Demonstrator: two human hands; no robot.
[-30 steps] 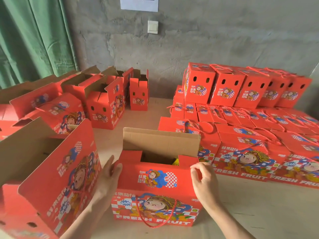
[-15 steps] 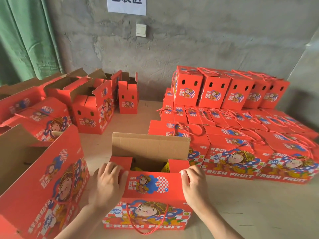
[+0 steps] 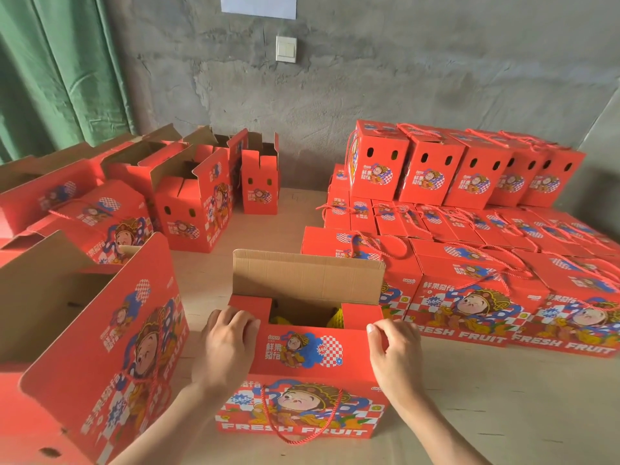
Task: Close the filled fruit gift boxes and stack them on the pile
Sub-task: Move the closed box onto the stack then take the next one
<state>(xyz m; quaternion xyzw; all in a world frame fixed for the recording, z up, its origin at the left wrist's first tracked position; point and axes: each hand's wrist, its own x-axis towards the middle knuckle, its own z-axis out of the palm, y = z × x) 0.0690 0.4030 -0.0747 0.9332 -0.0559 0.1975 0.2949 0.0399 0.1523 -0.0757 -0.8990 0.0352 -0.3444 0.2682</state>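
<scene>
The gift box (image 3: 298,364) lies crosswise before you: left hand (image 3: 229,340) curled over its left top corner, right hand (image 3: 394,354) pinching the right, lid flap (image 3: 307,276) upright beyond.

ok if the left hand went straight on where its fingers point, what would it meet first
The left hand touches the red side flap of the open red gift box; beyond it, probably the upright brown cardboard back flap, though depth is unclear.
</scene>
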